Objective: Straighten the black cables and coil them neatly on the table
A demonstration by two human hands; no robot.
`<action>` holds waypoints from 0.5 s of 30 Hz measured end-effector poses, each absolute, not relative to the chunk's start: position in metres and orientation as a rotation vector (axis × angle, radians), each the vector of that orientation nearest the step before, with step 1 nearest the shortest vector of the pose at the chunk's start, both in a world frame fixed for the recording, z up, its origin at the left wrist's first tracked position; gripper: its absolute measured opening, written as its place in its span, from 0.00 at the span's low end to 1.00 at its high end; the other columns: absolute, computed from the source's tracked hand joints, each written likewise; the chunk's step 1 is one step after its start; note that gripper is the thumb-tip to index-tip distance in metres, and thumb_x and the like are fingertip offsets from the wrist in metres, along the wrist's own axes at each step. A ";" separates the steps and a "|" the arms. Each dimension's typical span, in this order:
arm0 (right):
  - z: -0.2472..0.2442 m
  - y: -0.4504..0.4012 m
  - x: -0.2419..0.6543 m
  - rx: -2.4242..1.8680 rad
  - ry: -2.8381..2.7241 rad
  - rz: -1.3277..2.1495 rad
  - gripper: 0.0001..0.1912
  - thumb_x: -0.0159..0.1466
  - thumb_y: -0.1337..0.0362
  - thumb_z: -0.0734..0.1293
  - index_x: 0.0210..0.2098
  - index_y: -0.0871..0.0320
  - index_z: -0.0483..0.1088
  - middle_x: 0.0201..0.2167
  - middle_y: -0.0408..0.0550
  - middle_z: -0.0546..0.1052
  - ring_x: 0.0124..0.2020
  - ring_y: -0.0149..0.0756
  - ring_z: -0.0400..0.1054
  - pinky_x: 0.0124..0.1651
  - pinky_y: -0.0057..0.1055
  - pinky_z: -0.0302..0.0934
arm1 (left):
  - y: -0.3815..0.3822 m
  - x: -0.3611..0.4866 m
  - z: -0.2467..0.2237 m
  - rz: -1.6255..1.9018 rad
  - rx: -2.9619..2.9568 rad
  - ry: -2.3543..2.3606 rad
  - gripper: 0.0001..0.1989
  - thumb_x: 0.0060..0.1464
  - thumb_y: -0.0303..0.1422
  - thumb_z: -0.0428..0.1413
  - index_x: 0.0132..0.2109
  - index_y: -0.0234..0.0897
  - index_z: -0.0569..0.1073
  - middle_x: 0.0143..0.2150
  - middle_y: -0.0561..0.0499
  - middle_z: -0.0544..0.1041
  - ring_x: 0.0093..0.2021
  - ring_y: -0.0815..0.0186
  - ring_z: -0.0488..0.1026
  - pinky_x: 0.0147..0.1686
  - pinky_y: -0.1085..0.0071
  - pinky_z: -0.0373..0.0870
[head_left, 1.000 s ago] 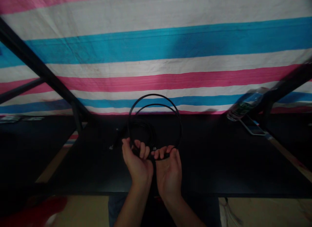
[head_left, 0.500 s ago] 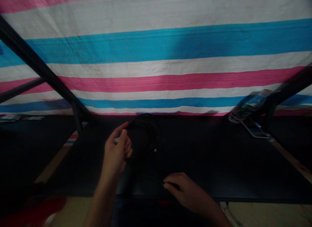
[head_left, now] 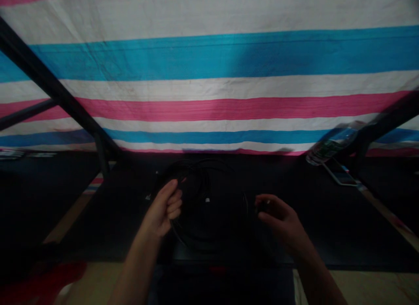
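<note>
A thin black cable (head_left: 205, 176) lies in loose loops over the dark table, hard to make out against it. My left hand (head_left: 168, 206) is closed around part of the coil, left of the middle. To the right, my right hand (head_left: 276, 215) pinches a small dark piece that looks like the cable's end, held clear of the coil. A curved stretch of cable shows just left of those fingertips. Small white bits, one a pale tag (head_left: 207, 200), show among and beside the loops.
A clear plastic bottle (head_left: 327, 147) leans by the right frame bar, with a phone (head_left: 340, 174) lying below it. A striped tarp (head_left: 209, 108) hangs behind the black table (head_left: 327, 226). A slanting black bar (head_left: 62, 95) stands on the left.
My right hand has moved up and to the right with the cable end, away from the coil. The loops around my left hand have spread, and that hand has shifted slightly.
</note>
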State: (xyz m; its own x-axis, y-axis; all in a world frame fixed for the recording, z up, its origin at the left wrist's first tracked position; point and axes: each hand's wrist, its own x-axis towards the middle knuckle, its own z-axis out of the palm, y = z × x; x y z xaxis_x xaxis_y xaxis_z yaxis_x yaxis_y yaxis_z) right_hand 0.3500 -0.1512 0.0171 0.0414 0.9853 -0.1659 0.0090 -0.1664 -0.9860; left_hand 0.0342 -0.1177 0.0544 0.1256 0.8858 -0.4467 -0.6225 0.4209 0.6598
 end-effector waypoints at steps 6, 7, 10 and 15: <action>-0.001 -0.157 0.282 -1.082 -0.284 1.465 0.26 0.53 0.45 0.76 0.44 0.55 0.76 0.38 0.47 0.78 0.38 0.37 0.74 0.39 0.32 0.71 | -0.124 0.057 0.031 1.076 0.298 0.899 0.23 0.51 0.45 0.66 0.45 0.31 0.73 0.18 0.65 0.59 0.13 0.82 0.43 0.12 0.84 0.37; -0.001 -0.157 0.276 -1.038 -0.250 1.493 0.27 0.55 0.42 0.74 0.45 0.54 0.75 0.38 0.47 0.78 0.37 0.38 0.75 0.36 0.32 0.71 | -0.126 0.061 0.027 1.134 0.312 0.944 0.23 0.51 0.46 0.66 0.44 0.31 0.73 0.19 0.63 0.61 0.13 0.82 0.45 0.12 0.85 0.39; 0.004 -0.157 0.270 -1.013 -0.311 1.482 0.27 0.58 0.41 0.72 0.48 0.52 0.72 0.29 0.41 0.75 0.19 0.27 0.66 0.17 0.23 0.57 | -0.134 0.068 0.018 1.317 0.392 1.077 0.22 0.52 0.46 0.65 0.43 0.32 0.71 0.22 0.57 0.70 0.15 0.80 0.53 0.13 0.85 0.49; 0.001 -0.152 0.269 -1.158 -0.463 1.412 0.27 0.56 0.44 0.75 0.47 0.55 0.72 0.19 0.30 0.58 0.13 0.18 0.45 0.14 0.17 0.41 | -0.145 0.065 0.006 1.415 0.562 1.333 0.20 0.55 0.48 0.60 0.46 0.39 0.69 0.25 0.57 0.72 0.13 0.76 0.58 0.12 0.83 0.51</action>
